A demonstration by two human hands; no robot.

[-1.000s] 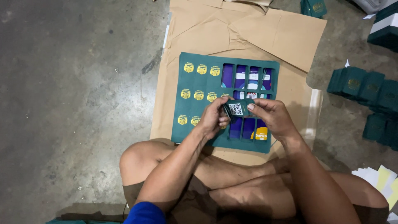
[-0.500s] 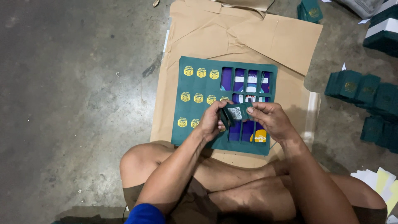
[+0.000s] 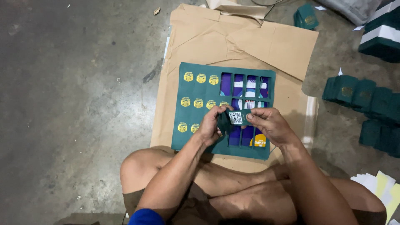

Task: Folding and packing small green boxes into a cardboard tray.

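I sit cross-legged on the floor. My left hand (image 3: pixel 211 125) and my right hand (image 3: pixel 268 123) together hold a small dark green paper piece (image 3: pixel 233 118) with a white square code patch, just above a large dark green die-cut sheet (image 3: pixel 200 91). The sheet lies on brown paper (image 3: pixel 250 41). Its left part carries rows of round gold emblems; its right part has rectangular cut-out windows showing purple and white print beneath. Both hands pinch the small piece at its ends, the left curled around its left side.
Several dark green folded pieces (image 3: pixel 362 93) lie in rows on the concrete floor at the right. A stack of green and white boxes (image 3: pixel 381 35) sits top right, one small green piece (image 3: pixel 306 16) at the top. White and yellow papers (image 3: pixel 381 185) lie lower right.
The hands have stayed over the sheet, working the small green piece; it has turned slightly so its white code patch faces up between the fingers.
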